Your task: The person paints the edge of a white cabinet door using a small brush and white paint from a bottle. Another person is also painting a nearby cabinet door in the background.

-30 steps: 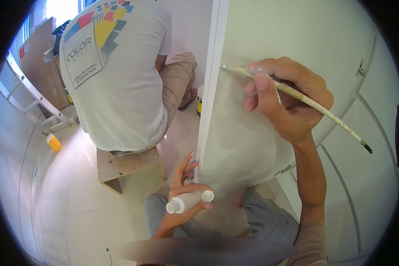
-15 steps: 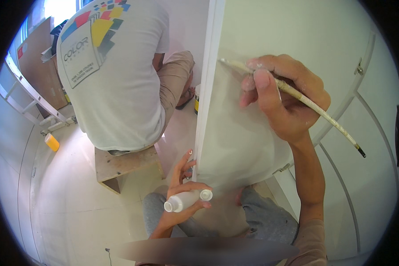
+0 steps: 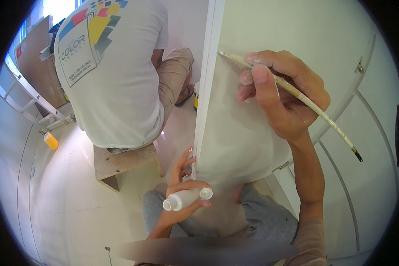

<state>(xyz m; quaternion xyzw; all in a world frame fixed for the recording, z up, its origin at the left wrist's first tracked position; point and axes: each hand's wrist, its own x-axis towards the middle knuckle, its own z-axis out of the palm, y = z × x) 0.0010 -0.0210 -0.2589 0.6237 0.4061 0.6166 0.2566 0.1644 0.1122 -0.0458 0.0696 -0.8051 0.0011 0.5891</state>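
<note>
Pinched between thumb and fingers of my right hand [image 3: 283,91] is a thin paintbrush [image 3: 317,107] with a paint-spotted pale handle and dark end. Its tip meets, or nearly meets, the left edge of a white door panel [image 3: 244,133]. White smears mark my fingers. Lower down, my left hand [image 3: 181,186] grips a small white bottle [image 3: 181,199], tilted, its mouth uncovered. A white cap [image 3: 205,193] sits at the thumb side of the same hand. Some left fingertips reach to the panel's lower left edge.
Another person in a white shirt [image 3: 115,102] sits on a wooden box stool [image 3: 124,164], back toward me. An aluminium ladder [image 3: 31,91], a brown board [image 3: 35,62] and a yellow cup [image 3: 51,141] are at the left. Metal hinges [image 3: 359,68] join the panel to a cabinet.
The brush tip has shifted slightly up along the panel's left edge, and its dark end sits a little lower. My left hand with the bottle has hardly moved.
</note>
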